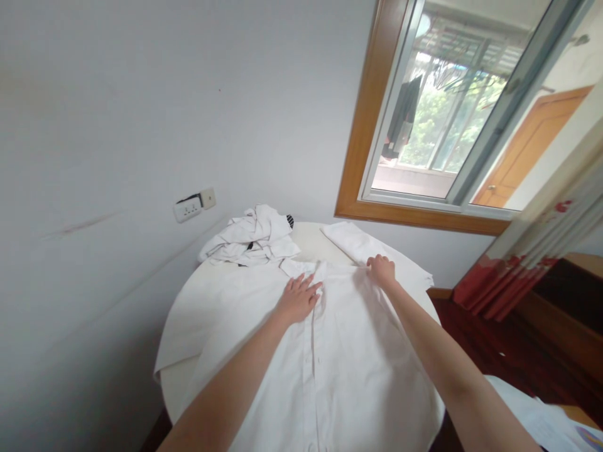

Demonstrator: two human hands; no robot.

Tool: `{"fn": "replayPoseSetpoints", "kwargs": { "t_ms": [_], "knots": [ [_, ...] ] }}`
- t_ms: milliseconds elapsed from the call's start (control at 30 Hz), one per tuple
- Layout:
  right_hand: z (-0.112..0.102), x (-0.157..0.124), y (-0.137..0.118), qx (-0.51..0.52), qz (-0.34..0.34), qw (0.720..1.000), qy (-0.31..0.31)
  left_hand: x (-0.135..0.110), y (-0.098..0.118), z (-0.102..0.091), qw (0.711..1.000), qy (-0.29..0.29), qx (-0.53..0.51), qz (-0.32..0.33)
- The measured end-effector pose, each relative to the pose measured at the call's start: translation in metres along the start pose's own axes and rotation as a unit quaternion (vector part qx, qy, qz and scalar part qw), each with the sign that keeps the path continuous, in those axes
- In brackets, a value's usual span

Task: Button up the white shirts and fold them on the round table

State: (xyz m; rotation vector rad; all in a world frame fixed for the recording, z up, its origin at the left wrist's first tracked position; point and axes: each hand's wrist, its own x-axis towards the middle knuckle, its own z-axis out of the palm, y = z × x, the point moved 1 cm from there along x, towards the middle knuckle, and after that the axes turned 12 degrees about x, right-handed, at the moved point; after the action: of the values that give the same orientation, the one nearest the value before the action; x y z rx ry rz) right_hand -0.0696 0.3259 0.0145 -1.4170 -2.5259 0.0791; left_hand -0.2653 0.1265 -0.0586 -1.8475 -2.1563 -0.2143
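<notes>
Two bare forearms (238, 386) are crossing the foreground above a white shirt (351, 351), which is lying front side up on a round, pale desk (315, 243). Its button strip (308, 364) is running up the middle towards the collar (296, 267), while its lower end is passing out of view. The left hand (299, 299) is resting palm down across the strip, fingers spread, just below the collar. The right hand (382, 271) is curling its fingers over the shirt's upper edge, apparently gripping the fabric near one shoulder.

The step in hand seems to be straightening the shirt, the left hand steadying its middle while the right is managing the edge. The next move would be calling for a gentle outward pull on that edge, with the left palm holding the front so that the button strip is not skewing.

Just beyond the right hand, a flat piece of white cloth (353, 240) is lying along the far side; whether it is joining the shirt is hard to tell. Left of it, a crumpled white heap (257, 235) is sitting near the wall (141, 125), showing a striped patch (290, 221). Farther out, a socket (188, 209) is facing the desk, and a curtain (506, 282) is hanging beside the wooden window frame (357, 138).
</notes>
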Motion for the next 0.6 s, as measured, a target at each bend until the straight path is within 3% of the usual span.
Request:
{"fn": "replayPoseSetpoints", "kwargs": {
  "t_ms": [100, 200, 267, 400, 600],
  "knots": [
    [0.012, -0.014, -0.033, 0.039, -0.107, 0.993, 0.010, 0.000, 0.001, -0.001, 1.000, 0.005, -0.003, 0.000],
    [0.034, -0.031, -0.064, 0.101, -0.203, 0.974, -0.018, 0.000, 0.001, -0.002, 1.000, 0.009, -0.005, -0.003],
    [0.051, -0.040, -0.075, 0.117, -0.177, 0.977, -0.035, 0.000, 0.001, -0.002, 1.000, 0.011, -0.005, -0.002],
    [0.076, -0.044, -0.078, 0.115, -0.060, 0.990, -0.061, 0.000, 0.000, 0.000, 1.000, 0.028, -0.003, -0.002],
    [0.083, -0.037, -0.076, 0.116, 0.013, 0.991, -0.067, -0.001, -0.007, 0.007, 0.998, 0.059, 0.008, -0.021]
  ]
}}
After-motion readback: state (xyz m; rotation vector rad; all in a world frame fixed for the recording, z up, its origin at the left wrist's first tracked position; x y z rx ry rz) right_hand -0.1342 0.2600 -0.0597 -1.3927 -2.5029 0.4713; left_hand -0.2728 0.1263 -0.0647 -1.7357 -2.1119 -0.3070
